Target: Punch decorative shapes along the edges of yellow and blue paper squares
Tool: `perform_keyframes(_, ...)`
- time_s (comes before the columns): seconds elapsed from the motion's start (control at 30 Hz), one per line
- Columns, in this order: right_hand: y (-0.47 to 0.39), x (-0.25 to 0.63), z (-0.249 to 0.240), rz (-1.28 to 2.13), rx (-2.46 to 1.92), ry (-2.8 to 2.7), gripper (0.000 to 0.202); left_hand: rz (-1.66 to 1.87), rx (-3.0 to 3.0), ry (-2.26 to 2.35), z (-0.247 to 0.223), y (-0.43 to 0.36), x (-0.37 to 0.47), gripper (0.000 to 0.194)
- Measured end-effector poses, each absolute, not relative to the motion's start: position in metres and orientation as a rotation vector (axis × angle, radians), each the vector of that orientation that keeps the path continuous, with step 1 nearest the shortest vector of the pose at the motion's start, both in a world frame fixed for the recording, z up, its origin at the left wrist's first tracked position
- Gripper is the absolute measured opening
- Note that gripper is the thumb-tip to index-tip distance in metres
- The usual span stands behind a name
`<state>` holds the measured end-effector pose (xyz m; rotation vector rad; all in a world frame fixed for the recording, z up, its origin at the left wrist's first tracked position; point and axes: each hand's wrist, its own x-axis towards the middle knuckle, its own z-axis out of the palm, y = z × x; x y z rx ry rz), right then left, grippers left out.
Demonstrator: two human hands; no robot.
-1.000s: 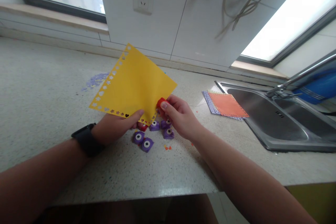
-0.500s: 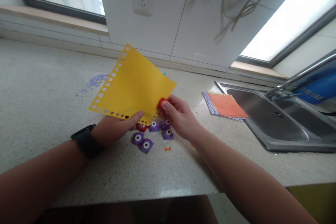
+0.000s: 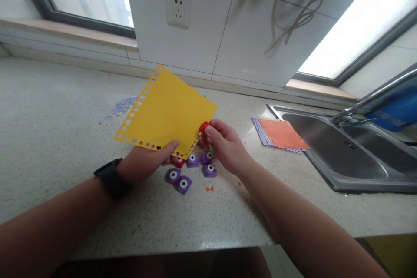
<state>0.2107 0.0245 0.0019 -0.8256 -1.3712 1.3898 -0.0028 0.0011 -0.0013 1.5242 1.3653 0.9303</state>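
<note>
A yellow sheet [image 3: 169, 110] with small shapes cut along its left and lower edges is tilted above the counter. My left hand [image 3: 150, 159] grips its lower edge, thumb on top. My right hand [image 3: 227, 144] is closed on a red punch [image 3: 204, 128] at the sheet's right edge, near a few cut-outs. Below the sheet lie several purple punches [image 3: 183, 184] with white round tops. Another red punch [image 3: 178, 161] sits beside my left fingertips, partly under the sheet.
Orange and purple sheets [image 3: 282, 134] with punched edges lie right of my right hand, beside a steel sink [image 3: 335, 152]. Purple paper bits [image 3: 122, 106] are scattered behind the yellow sheet. Orange scraps [image 3: 209, 188] lie near the punches.
The red punch in my right hand has shifted slightly outward from the sheet's right edge, where more cut-outs now show. The whole view has shifted a little.
</note>
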Motion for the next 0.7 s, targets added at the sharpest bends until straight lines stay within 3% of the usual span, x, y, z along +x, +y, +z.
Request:
perform_keyframes(0.2, 0.033, 0.227, 0.003, 1.289, -0.892, -1.290, 0.028, 0.923, 1.509, 1.369, -0.007, 0.004, -0.006, 0.038)
perform_keyframes(0.5, 0.058, 0.260, -0.008, 0.484, -1.329, -1.720, 0.033, 1.052, 1.455, 1.320, -0.005, 0.007, -0.005, 0.036)
perform_keyframes(0.6, 0.066, 0.263, -0.015, 0.416, -1.450, -1.784, 0.029, 1.105, 1.428, 1.237, -0.007, 0.009, -0.005, 0.036)
perform_keyframes(0.7, 0.068, 0.262, -0.017, 0.475, -1.513, -1.835, 0.024, 1.152, 1.369, 1.100, -0.014, 0.011, -0.006, 0.024)
